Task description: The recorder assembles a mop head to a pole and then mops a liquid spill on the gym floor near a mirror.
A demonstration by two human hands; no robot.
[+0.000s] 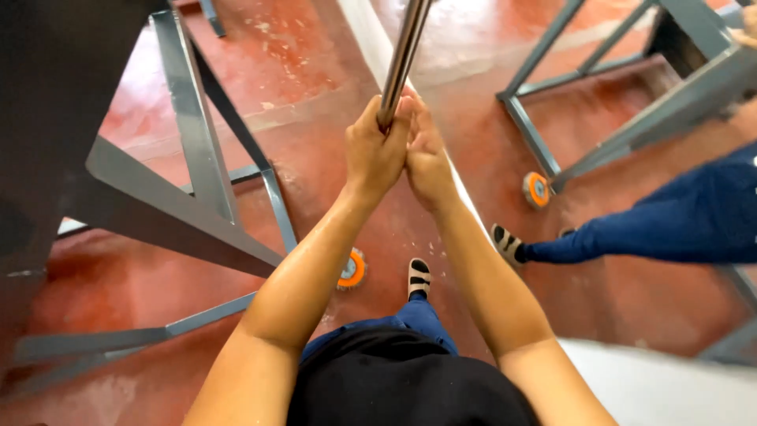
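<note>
On your far left a grey steel frame (pixel 197 150) stands on the red floor (pixel 315 71), its angled legs ending near an orange caster wheel (pixel 352 270) just left of your striped shoe (pixel 419 277).

Your left hand (pixel 377 150) is clenched around the lower end of a polished metal rod (pixel 404 49), which rises from your fists out of the top edge of view. Your right hand (pixel 426 158) presses against the left one; its fingers seem wrapped on the rod too, though the left hand hides most of that contact.

Judging by its shine, the rod is likely stiff, smooth and slippery, and heavy enough that its unseen upper length could lever against you. Stacked fists low on the shaft suit it; keep the wrap full, not fingertip.

To the right, another person's blue trouser leg (pixel 678 221) and striped shoe (pixel 505 243) stand beside a second grey frame (pixel 631 126) with its own orange caster (pixel 537 189).
</note>
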